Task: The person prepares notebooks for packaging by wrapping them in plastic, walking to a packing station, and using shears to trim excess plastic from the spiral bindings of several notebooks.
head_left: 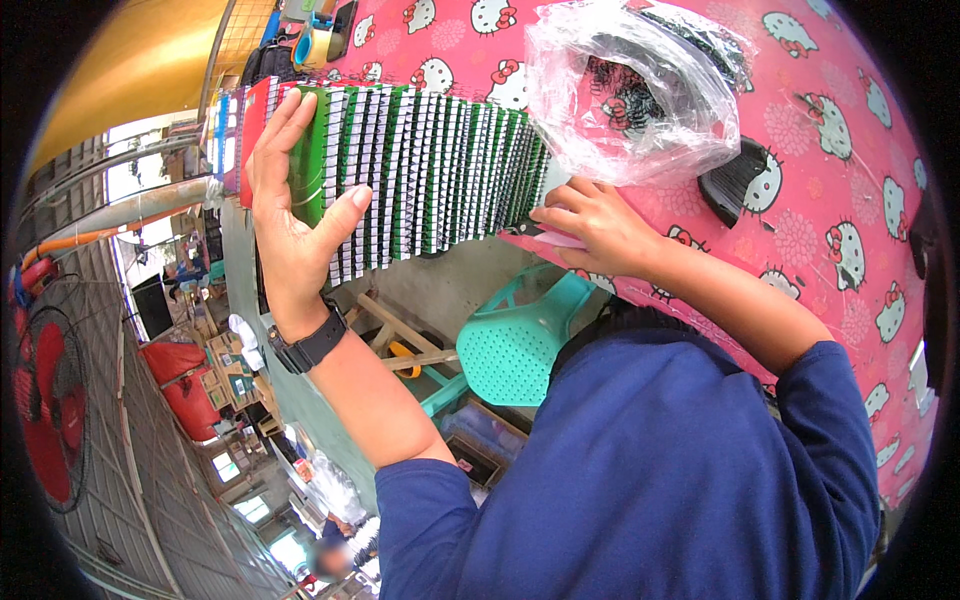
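Note:
A long row of green spiral-bound notebooks [430, 170] runs along the near edge of the table, bindings facing up, with a few red-covered ones at its left end. My left hand [300, 210] lies against that left end, fingers stretched out and thumb apart over the bindings. At the row's right end is my right hand [595, 225], its fingers curled close to the last notebooks. Something pale shows under those fingers, too covered to make out. Just beyond the right hand, crumpled clear plastic wrap [640, 150] surrounds a coil of black binding material [690, 60].
A pink cartoon-cat cloth [800, 120] covers the table. Right of the plastic lies a black object [735, 185]. Below the table edge stands a turquoise perforated stool [515, 345] near wooden bars. A red fan [50, 400] is far left; tape and small items sit at the back.

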`<action>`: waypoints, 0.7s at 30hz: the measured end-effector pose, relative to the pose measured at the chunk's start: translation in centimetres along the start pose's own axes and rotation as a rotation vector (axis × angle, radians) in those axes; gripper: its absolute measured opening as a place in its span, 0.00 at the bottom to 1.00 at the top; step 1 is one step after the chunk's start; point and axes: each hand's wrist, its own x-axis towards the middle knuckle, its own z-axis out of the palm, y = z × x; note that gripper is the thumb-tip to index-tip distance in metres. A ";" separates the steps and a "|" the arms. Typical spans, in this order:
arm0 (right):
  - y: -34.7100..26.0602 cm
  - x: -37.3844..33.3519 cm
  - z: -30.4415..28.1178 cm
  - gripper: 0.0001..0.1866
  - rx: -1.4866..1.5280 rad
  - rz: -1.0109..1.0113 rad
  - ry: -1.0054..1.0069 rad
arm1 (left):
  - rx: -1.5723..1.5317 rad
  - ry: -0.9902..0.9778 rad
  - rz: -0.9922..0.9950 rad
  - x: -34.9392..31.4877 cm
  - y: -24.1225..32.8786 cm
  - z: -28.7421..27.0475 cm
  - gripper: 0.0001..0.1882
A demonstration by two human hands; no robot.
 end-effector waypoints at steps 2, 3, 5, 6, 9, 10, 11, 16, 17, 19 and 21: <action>0.1 0.1 0.5 0.22 -0.015 -0.029 0.018 | -0.020 0.005 -0.013 -0.2 0.0 0.0 0.37; 0.1 0.1 0.6 0.22 -0.031 -0.057 0.036 | -0.018 0.004 -0.014 -0.2 0.1 -0.1 0.37; 0.4 0.4 0.5 0.18 0.085 -0.012 0.003 | -0.037 0.012 -0.016 -0.2 0.2 0.0 0.37; 0.6 0.6 0.4 0.15 0.199 0.034 -0.030 | -0.037 0.010 -0.018 -0.2 0.1 0.1 0.37; 1.2 1.9 -0.7 0.14 1.095 0.765 -0.587 | -0.005 0.006 0.000 -0.1 0.2 0.1 0.36; 1.1 1.8 -0.5 0.14 1.094 0.764 -0.583 | -0.020 0.008 -0.009 -0.2 0.2 0.2 0.37; 0.9 1.6 -0.2 0.16 0.886 0.613 -0.454 | -0.032 0.013 -0.013 -0.1 0.2 0.2 0.37; -0.4 -0.4 -0.8 0.21 -0.004 0.119 -0.066 | -0.002 0.018 -0.015 -0.4 0.1 0.0 0.37; 0.1 -0.6 -0.6 0.26 0.040 0.116 -0.067 | -0.005 0.013 -0.012 -0.2 0.1 0.0 0.37; 0.6 -0.8 -0.1 0.26 0.059 0.072 -0.045 | -0.010 0.008 -0.006 0.0 0.1 0.0 0.37; 0.8 -0.7 0.2 0.26 0.083 0.023 -0.022 | 0.014 0.005 0.003 0.0 0.1 0.0 0.37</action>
